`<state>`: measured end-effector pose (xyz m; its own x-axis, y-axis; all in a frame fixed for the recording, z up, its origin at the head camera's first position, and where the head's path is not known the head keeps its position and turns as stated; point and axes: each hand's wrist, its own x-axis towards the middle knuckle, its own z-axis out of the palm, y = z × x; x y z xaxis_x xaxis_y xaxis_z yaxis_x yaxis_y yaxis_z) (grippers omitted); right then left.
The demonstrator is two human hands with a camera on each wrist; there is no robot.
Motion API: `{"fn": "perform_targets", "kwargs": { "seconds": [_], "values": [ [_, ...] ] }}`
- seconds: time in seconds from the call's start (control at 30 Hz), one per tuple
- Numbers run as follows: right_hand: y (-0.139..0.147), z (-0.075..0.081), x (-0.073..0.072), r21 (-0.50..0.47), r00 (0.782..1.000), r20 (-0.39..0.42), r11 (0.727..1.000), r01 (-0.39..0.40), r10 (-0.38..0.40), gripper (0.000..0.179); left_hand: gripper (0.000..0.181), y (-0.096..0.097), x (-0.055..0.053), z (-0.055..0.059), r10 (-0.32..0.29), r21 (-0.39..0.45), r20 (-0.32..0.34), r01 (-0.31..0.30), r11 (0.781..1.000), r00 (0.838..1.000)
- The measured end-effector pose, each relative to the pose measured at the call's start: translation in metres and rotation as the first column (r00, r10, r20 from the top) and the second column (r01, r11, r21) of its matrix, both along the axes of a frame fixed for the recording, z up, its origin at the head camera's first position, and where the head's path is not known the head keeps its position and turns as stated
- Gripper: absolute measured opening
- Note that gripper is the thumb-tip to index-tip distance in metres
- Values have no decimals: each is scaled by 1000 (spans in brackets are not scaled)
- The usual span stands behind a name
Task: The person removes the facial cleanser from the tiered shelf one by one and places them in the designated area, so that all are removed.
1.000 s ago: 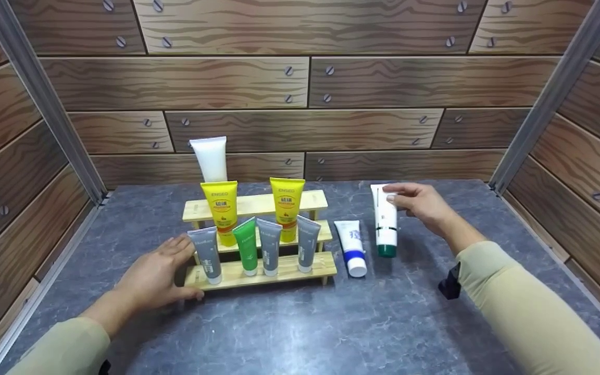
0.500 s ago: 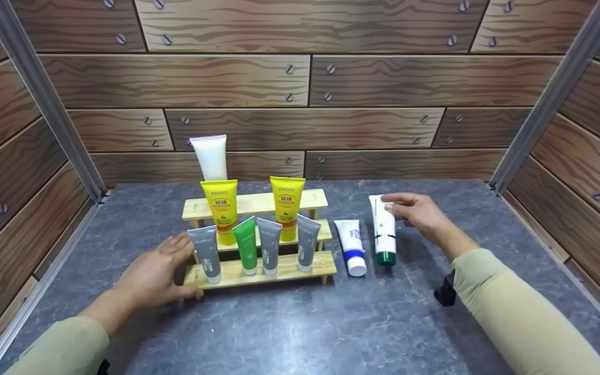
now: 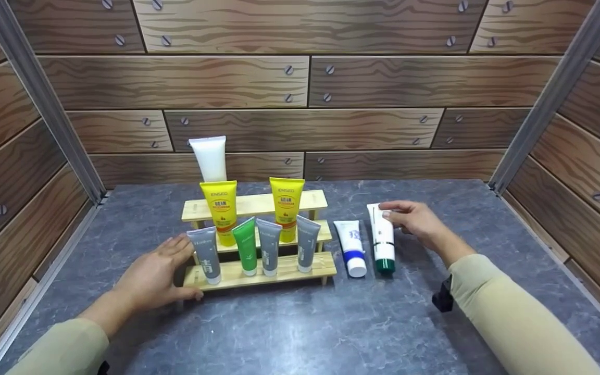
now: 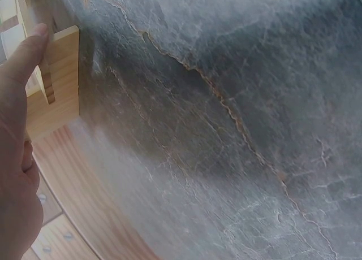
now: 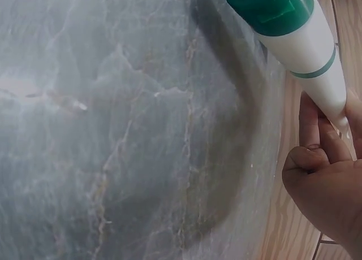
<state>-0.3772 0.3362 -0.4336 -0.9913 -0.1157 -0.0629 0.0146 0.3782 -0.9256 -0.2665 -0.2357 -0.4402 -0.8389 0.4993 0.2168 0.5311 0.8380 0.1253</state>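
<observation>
A three-step wooden rack (image 3: pixel 279 276) stands left of centre. My left hand (image 3: pixel 149 273) grips its left end, thumb at the front of the lowest step; in the left wrist view the thumb (image 4: pixel 25 56) lies against the wood. My right hand (image 3: pixel 417 221) pinches the flat end of a white tube with a green cap (image 3: pixel 383 239), cap toward me. In the right wrist view the green cap (image 5: pixel 274 8) points away from the fingers. Whether that tube touches the table cannot be told. Beside it lies a white tube with a blue band (image 3: pixel 352 247).
Grey tubes (image 3: pixel 308 245) and a green tube (image 3: pixel 246 247) stand on the lowest step. Two yellow tubes (image 3: pixel 222 213) are on the middle step, a plain white tube (image 3: pixel 210 159) on the top. Wood-patterned walls (image 3: pixel 300 130) enclose the grey marbled table (image 3: pixel 279 333).
The right hand has drawn the green-capped tube toward me and slightly left, alongside the blue-banded tube. The left hand and the rack have stayed in place.
</observation>
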Motion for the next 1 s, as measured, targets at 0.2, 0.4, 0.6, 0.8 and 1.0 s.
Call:
{"fn": "perform_targets", "kwargs": {
  "seconds": [0.2, 0.4, 0.6, 0.8, 1.0],
  "values": [
    [1, -4, 1, 57, 1000, 14, 998, 17, -18, 44, 103, 0, 0, 0, 2, -2, 1, -2, 1000, 1000],
    [1, -7, 2, 68, 1000, 26, 998, 8, -10, 44, 103, -1, 1, 2, 10, -7, 16, -10, 1000, 1000],
    [2, -11, 2, 81, 999, 26, 997, 18, -20, 43, 103, 0, 1, 2, 5, -7, 16, -5, 1000, 1000],
    [2, -15, 0, 59, 999, 38, 998, 10, -12, 43, 104, 0, 2, 2, 11, -1, 14, -11, 1000, 1000],
    [0, -18, -1, -2, 997, 69, 1000, 19, -19, 44, 104, 0, 0, 1, 16, -4, 19, -16, 1000, 1000]
  ]
}}
